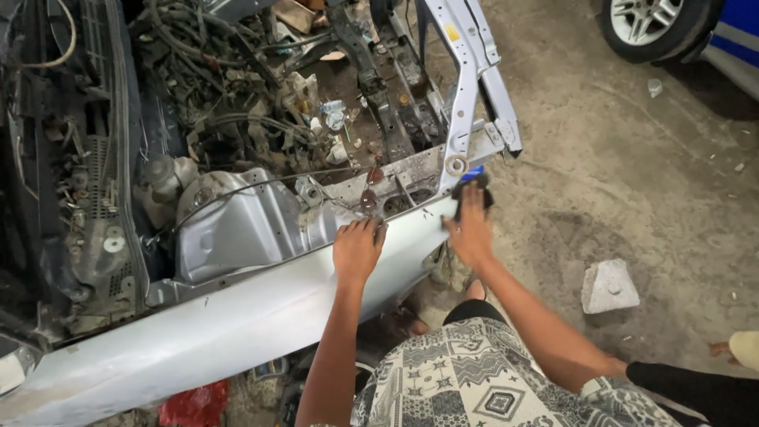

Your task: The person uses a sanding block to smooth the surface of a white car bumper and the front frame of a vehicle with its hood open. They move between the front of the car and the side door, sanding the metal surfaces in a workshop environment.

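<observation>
My left hand rests flat on the top edge of a silver car fender, fingers spread, holding nothing. My right hand presses a dark block with a blue top against the fender's front end, just below a silver frame bracket. The block is partly hidden under my fingers. Behind the fender lies the stripped engine bay with hoses, wires and a bare strut tower.
A grey concrete chunk lies on the dusty floor to the right. A car wheel and blue body stand at top right. Another person's foot shows at the right edge. A red rag lies under the fender.
</observation>
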